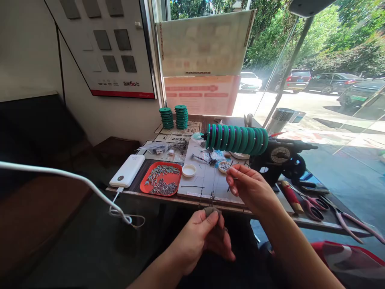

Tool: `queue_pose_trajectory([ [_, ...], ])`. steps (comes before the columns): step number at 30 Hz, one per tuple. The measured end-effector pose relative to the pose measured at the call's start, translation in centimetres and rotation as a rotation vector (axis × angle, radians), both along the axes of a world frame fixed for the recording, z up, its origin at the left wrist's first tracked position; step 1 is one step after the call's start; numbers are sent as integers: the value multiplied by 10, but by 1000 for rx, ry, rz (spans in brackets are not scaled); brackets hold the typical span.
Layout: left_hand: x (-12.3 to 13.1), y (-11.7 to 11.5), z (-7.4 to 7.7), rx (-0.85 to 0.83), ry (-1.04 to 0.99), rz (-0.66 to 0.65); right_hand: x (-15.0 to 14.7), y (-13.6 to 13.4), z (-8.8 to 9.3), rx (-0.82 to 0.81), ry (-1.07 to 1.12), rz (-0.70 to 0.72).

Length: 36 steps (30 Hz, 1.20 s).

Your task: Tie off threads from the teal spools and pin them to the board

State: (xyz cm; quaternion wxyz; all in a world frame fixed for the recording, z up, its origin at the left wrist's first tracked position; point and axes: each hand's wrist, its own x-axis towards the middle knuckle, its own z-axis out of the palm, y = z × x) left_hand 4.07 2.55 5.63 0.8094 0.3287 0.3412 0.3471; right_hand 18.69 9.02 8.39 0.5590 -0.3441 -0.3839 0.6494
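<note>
My left hand [200, 239] is closed, its thumb pressed on a small grey-brown piece [212, 211] at the table's front edge. Thin dark strands [212, 196] run up from this piece over the white board [192, 188]. To the right and slightly higher, my right hand [251, 186] has its thumb and fingertips pinched together; what they hold, if anything, is too small to make out. Just beyond those fingertips sits a small round dish of beads [224, 166]. Above it, a row of green spools [237, 138] is mounted on a black hand-cranked machine [281, 156].
On the left are an orange tray [144, 186] of small metal parts, a white lid [189, 170] and a white power bank [128, 170] with a cable. Scissors [314, 208] and pliers [343, 218] lie right. Two stacks of green spools [181, 117] stand behind.
</note>
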Motion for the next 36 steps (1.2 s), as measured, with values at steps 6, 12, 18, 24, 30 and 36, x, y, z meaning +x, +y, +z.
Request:
queue_pose_trajectory([
  [6,-25,-29,-25,-126,-3,-14,3,2,-8,8,-41,-27],
  [12,-40,-49,-42,-185,-36,-31,6,2,-12,19,-84,-74],
  [18,-42,-49,-43,-181,-42,-39,6,2,-7,-2,-107,-94],
  [24,-45,-54,-50,-198,-38,-43,5,2,-9,10,-119,-97],
  [30,-41,-38,-32,59,119,-75,7,4,-5,47,-181,-73],
  [36,16,32,10,262,-59,43,11,6,2,48,-216,-75],
])
